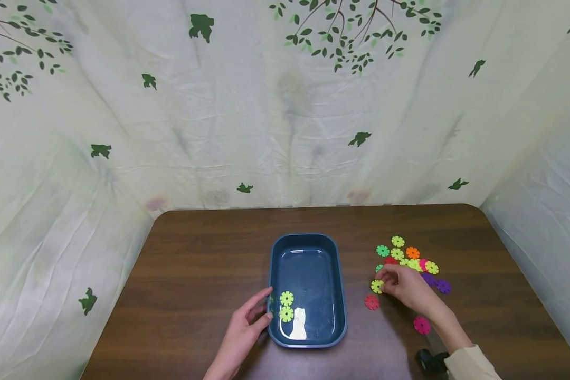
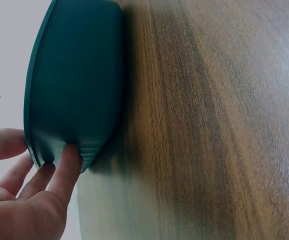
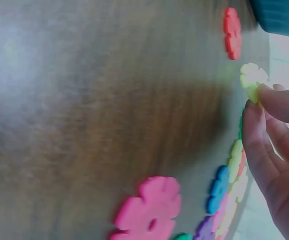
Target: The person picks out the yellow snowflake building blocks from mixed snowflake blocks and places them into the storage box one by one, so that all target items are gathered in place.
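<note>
At the lower right of the head view, the person's right hand pinches a yellow flower disc between thumb and finger, beside scattered coloured discs. Toward bottom centre, the left hand grips a blue tray by its left side, two yellow discs lying inside.

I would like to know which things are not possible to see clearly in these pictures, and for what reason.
Head view: the full number of flower pieces; the right hand covers part of the pile.
Right wrist view: part of the yellow flower piece, covered by that hand.
Right wrist view: the rest of the pink flower piece, cut off by the bottom edge.
Left wrist view: the inside of the blue tray, hidden by its outer wall.
</note>
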`<state>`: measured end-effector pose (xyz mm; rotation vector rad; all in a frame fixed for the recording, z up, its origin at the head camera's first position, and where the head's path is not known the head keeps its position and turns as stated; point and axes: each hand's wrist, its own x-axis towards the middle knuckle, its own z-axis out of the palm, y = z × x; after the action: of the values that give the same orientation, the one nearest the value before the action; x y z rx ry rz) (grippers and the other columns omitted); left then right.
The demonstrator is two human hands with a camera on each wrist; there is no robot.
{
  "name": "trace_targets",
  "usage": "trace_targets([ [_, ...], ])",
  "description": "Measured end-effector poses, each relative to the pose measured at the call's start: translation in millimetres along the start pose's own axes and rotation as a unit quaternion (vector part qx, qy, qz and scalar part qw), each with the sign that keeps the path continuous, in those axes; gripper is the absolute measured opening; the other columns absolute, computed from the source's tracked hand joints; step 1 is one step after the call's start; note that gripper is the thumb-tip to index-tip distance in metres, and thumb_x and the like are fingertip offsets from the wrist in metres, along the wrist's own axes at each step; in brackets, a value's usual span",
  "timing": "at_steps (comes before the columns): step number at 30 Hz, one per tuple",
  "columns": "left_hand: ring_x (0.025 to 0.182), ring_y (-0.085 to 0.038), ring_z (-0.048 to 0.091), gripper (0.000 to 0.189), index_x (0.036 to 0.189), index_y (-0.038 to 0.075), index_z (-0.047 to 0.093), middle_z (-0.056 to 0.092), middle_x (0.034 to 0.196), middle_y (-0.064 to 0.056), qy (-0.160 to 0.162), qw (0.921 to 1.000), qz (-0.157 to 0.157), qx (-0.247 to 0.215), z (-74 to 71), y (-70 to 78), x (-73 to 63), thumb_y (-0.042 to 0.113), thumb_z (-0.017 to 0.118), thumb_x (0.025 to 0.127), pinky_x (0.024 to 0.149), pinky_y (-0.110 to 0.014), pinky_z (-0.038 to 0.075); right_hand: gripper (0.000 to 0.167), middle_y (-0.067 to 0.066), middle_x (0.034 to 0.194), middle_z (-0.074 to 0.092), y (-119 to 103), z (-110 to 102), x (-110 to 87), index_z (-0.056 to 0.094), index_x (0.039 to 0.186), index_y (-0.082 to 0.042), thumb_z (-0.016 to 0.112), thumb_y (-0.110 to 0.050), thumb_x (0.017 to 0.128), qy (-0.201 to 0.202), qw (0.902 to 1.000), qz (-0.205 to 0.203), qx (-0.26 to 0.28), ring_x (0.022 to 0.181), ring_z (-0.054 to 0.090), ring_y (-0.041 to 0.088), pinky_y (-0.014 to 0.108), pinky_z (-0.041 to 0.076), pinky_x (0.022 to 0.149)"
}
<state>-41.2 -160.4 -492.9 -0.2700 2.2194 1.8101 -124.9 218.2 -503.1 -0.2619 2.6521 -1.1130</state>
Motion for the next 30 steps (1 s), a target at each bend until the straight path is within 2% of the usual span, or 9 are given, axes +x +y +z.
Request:
trace_targets([
  [8,0.12,-0.033,0.054,0.049,0.141,0.019,0.055,0.045,0.148,-0.013,0.0,1.0,0.007,0.0,-1.0,-0.7,-0.4,0.008,0.062,0.094,0.093,-0.045,0.05,0.018,-0.004,0.087,0.065,-10.1,-4.5,5.6,0.069,0.096,-0.013,0.075,-0.001,0.084,0.002,0.9994,-0.034,-0.01,0.08,0.06,0.014,0.031,0.053,0.073],
  [20,0.121,-0.033,0.054,0.05,0.142,0.016,0.054,0.043,0.149,-0.014,-0.01,0.9998,0.015,-0.011,-1.0,0.7,-2.0,0.004,0.06,0.094,0.092,-0.043,0.051,0.016,-0.004,0.084,0.063,-30.1,-14.2,16.1,0.07,0.093,-0.014,0.073,0.0,0.085,-0.036,0.9976,-0.053,-0.026,0.079,0.058,0.015,0.029,0.053,0.072],
  [30,0.121,-0.034,0.054,0.051,0.143,0.015,0.053,0.044,0.148,-0.015,-0.009,0.9995,0.024,-0.02,-1.5,0.6,-4.0,0.004,0.061,0.094,0.092,-0.041,0.051,0.019,-0.002,0.087,0.066,-44.0,-27.9,20.7,0.071,0.096,-0.014,0.069,0.002,0.086,-0.056,0.9909,-0.121,-0.023,0.081,0.06,0.015,0.028,0.053,0.072],
])
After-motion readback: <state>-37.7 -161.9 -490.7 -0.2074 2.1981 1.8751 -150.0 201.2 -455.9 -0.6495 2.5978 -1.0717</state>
